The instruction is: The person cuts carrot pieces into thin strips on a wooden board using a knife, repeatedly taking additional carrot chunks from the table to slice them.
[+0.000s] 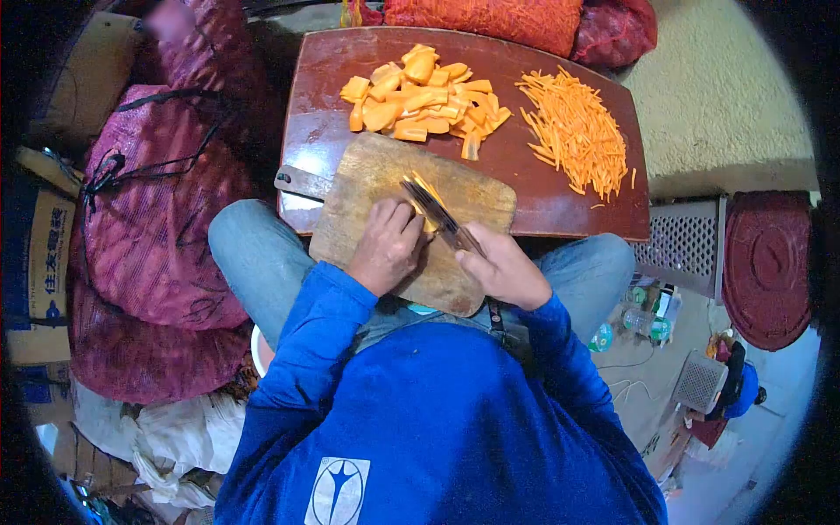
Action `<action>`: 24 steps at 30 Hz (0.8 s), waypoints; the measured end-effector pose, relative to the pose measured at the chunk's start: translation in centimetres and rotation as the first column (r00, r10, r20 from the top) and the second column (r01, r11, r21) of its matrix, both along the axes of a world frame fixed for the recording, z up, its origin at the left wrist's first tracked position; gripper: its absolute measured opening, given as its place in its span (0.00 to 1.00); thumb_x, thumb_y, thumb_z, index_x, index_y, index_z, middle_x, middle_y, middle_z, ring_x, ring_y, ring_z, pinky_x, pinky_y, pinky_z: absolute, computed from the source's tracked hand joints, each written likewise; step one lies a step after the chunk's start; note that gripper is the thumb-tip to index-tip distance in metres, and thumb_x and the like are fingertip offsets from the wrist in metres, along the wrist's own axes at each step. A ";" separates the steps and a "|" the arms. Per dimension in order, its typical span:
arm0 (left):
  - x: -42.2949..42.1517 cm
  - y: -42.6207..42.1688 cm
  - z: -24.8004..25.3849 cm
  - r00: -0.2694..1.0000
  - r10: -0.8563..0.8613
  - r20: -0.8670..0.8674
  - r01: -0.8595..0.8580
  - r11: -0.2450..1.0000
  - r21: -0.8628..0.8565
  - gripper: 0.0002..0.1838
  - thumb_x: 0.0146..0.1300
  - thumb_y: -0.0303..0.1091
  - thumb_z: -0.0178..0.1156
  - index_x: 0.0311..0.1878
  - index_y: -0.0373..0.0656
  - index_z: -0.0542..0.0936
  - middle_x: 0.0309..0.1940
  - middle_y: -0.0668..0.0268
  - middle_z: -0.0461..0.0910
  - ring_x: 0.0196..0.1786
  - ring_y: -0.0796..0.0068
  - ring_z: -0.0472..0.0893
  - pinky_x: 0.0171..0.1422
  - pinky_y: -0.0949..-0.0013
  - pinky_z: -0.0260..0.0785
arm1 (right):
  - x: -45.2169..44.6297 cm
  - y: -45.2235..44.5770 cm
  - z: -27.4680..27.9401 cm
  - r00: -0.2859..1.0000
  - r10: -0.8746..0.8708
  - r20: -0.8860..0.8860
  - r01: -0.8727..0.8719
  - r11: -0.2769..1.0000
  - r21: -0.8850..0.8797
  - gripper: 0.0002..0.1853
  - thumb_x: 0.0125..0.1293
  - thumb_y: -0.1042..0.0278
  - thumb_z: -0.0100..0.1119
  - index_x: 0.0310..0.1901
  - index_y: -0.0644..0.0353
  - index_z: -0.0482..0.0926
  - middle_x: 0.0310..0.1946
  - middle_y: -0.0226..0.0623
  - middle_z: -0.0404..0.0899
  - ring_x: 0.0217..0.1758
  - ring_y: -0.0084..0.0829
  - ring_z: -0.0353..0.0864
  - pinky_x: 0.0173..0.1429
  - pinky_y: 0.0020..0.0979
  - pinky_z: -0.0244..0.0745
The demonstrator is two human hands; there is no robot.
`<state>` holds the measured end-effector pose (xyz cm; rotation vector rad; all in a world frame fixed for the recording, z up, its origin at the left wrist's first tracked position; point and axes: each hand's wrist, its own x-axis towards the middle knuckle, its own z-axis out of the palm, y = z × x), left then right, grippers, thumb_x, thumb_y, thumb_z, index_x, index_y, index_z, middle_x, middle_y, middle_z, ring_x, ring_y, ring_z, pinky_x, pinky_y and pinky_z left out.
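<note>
A worn wooden cutting board (363,175) lies across my lap and the near edge of the red table (306,87). My right hand (506,267) is wrapped round the handle of a knife (442,214), its blade angled across the middle of the board. Beside the blade, my left hand (389,243) is closed with curled fingertips on a carrot piece (430,225), mostly hidden under them. Thin carrot strips (426,186) lie along the blade's far side. Beyond the board is a heap of thick carrot slices (424,101); right of it spreads a pile of carrot sticks (577,131).
A flat metal tool (302,182) with a hole pokes out left of the board. Red mesh sacks (157,227) crowd the left; an orange-filled one (490,22) sits behind the table. A grey perforated crate (682,245) stands right. Farther off is another person in blue (745,394).
</note>
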<state>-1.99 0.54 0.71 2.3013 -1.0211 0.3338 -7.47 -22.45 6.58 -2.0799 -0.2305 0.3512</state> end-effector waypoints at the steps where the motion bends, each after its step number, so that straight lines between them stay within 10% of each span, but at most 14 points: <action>1: -0.1 0.2 0.0 1.000 0.009 0.001 -0.009 1.000 0.005 0.17 0.57 0.32 0.69 0.48 0.32 0.84 0.44 0.52 0.78 0.54 0.48 0.77 0.62 0.48 0.71 | 0.1 -0.2 0.2 0.997 0.007 -0.083 -0.003 0.998 0.055 0.08 0.75 0.71 0.59 0.49 0.66 0.76 0.31 0.40 0.75 0.35 0.35 0.75 0.44 0.39 0.74; 6: -0.1 0.2 -0.4 0.996 -0.032 0.084 0.015 0.982 0.191 0.18 0.58 0.31 0.67 0.50 0.32 0.83 0.47 0.51 0.78 0.55 0.48 0.77 0.65 0.46 0.70 | -0.1 -0.2 1.4 0.998 -0.031 -0.054 0.036 0.996 0.083 0.06 0.74 0.72 0.60 0.47 0.65 0.75 0.28 0.31 0.70 0.32 0.26 0.68 0.38 0.34 0.70; 8: -0.1 0.1 -0.3 0.982 -0.028 0.186 -0.015 0.974 0.227 0.15 0.63 0.34 0.63 0.48 0.33 0.84 0.42 0.55 0.78 0.52 0.53 0.77 0.63 0.48 0.70 | -0.8 -0.5 1.4 0.972 -0.142 -0.189 0.170 0.976 0.138 0.10 0.72 0.71 0.61 0.51 0.67 0.78 0.32 0.46 0.76 0.36 0.35 0.77 0.47 0.40 0.78; 18: 0.4 -0.1 -1.2 0.995 0.030 0.095 -0.043 0.989 0.139 0.14 0.62 0.34 0.67 0.48 0.37 0.83 0.44 0.56 0.78 0.50 0.54 0.77 0.61 0.51 0.69 | -2.8 -1.5 1.9 0.996 -0.075 -0.043 0.075 0.997 -0.018 0.15 0.73 0.71 0.63 0.57 0.68 0.80 0.29 0.50 0.79 0.29 0.39 0.81 0.39 0.40 0.78; 20: 0.3 -0.3 -0.9 0.998 0.063 0.023 -0.065 0.993 0.095 0.16 0.61 0.34 0.70 0.50 0.36 0.83 0.45 0.55 0.77 0.51 0.53 0.77 0.60 0.51 0.69 | -3.0 -1.3 1.5 0.996 -0.069 -0.048 0.066 0.996 -0.057 0.13 0.72 0.65 0.64 0.50 0.65 0.78 0.29 0.58 0.78 0.34 0.62 0.82 0.39 0.50 0.75; 24: 0.3 -0.2 -0.2 0.993 0.071 -0.094 -0.076 0.996 -0.052 0.24 0.57 0.34 0.78 0.55 0.34 0.82 0.49 0.52 0.78 0.54 0.48 0.78 0.59 0.49 0.70 | -3.3 -1.9 2.2 0.986 -0.064 -0.154 0.051 0.995 -0.089 0.22 0.72 0.71 0.63 0.65 0.69 0.78 0.43 0.56 0.85 0.44 0.43 0.88 0.52 0.40 0.81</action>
